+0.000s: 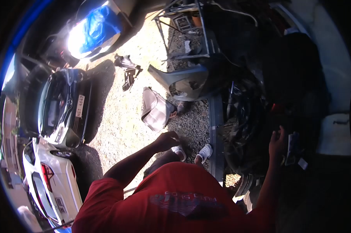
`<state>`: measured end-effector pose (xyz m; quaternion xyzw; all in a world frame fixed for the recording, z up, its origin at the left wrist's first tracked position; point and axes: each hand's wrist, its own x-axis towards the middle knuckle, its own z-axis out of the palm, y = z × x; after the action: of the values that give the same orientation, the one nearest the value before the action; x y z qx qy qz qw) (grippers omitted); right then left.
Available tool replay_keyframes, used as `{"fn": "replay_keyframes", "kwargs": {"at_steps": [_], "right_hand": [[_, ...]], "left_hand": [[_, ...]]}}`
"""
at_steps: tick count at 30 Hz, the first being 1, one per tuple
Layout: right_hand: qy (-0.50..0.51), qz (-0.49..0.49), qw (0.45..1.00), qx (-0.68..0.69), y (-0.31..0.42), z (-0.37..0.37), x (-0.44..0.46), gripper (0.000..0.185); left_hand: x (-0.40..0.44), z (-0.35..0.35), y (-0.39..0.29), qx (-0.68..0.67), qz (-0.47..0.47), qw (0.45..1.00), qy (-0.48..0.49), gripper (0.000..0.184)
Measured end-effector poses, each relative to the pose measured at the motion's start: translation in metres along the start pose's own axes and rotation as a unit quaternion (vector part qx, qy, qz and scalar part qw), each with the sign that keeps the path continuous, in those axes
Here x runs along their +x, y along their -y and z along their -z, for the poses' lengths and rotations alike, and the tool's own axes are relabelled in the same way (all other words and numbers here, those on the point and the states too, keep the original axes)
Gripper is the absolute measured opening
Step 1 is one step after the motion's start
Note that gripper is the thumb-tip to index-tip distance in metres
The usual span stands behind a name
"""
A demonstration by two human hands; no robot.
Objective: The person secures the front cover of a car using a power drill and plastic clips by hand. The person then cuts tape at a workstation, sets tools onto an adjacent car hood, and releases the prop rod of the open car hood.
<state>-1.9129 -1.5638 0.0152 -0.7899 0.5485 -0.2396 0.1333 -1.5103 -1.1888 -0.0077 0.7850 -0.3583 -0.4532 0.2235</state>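
Note:
My left hand (165, 141) hangs over the gravel in front of my body, its fingers loosely curved and in shadow. Nothing shows in it. Just beyond it on the ground lies a silver-grey body panel (155, 110). Off to the right, my right hand (276, 143) is held out with its fingers stretched and apart, holding nothing that I can see. Nearest to it is a small dark item with pale edges (292, 147), too dim to name. Whether the hand touches it I cannot tell. Dark, crumpled plastic-like material (241, 116) lies left of this hand.
A grey car fender (189, 77) and a metal frame (208, 35) stand ahead. A long grey beam (217, 136) runs beside my right shoe (204, 152). At left are a dark car (61, 105), a white car (51, 182) and something under a blue cover (99, 29).

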Motion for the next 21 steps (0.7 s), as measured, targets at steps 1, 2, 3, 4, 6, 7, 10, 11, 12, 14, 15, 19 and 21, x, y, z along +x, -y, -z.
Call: {"fn": "replay_keyframes", "kwargs": {"at_steps": [1,2,3,4,6,7,10,11,12,14,15,19,21], "right_hand": [[0.045,0.030,0.998,0.029,0.014,-0.016,-0.013,0.041],[0.116,0.036,0.991,0.048,0.036,-0.025,-0.028,0.041],[0.177,0.059,0.980,0.069,0.060,-0.032,-0.041,0.040],[0.227,0.072,0.967,0.093,0.085,-0.043,-0.058,0.039],[0.319,0.064,0.932,0.160,0.120,-0.077,-0.099,0.036],[0.340,0.134,0.919,0.150,0.136,-0.088,-0.114,0.036],[0.437,0.237,0.853,0.158,0.153,-0.158,-0.154,0.042],[0.441,0.260,0.845,0.154,0.175,-0.167,-0.159,0.042],[0.482,0.285,0.815,0.152,0.197,-0.175,-0.165,0.041],[0.542,0.297,0.767,0.170,0.262,-0.172,-0.183,0.036],[0.548,0.316,0.757,0.164,0.285,-0.179,-0.187,0.036],[0.528,0.408,0.732,0.138,0.383,-0.224,-0.204,0.030],[0.495,0.401,0.755,0.155,0.441,-0.234,-0.218,0.029]], "left_hand": [[-0.006,0.003,0.010,0.075,-0.018,0.997,-0.013,0.033],[-0.005,-0.002,0.037,0.155,-0.066,0.986,-0.020,0.041],[-0.005,-0.007,0.064,0.238,-0.113,0.965,-0.017,0.052],[-0.016,-0.006,0.078,0.240,-0.089,0.967,-0.017,0.051],[-0.036,-0.004,0.102,0.236,-0.067,0.969,-0.022,0.047],[-0.041,-0.013,0.135,0.237,-0.062,0.969,-0.035,0.040],[-0.088,-0.021,0.190,0.191,0.036,0.979,-0.062,0.034],[-0.107,-0.020,0.206,0.175,0.060,0.979,-0.089,0.033],[-0.129,-0.020,0.223,0.145,0.099,0.982,-0.075,0.032],[-0.175,-0.027,0.262,0.093,0.146,0.978,-0.120,0.032],[-0.200,-0.035,0.282,0.056,0.181,0.972,-0.142,0.033],[-0.292,-0.062,0.363,-0.043,0.288,0.944,-0.151,0.039],[-0.335,-0.071,0.391,-0.094,0.311,0.927,-0.190,0.044]]}}
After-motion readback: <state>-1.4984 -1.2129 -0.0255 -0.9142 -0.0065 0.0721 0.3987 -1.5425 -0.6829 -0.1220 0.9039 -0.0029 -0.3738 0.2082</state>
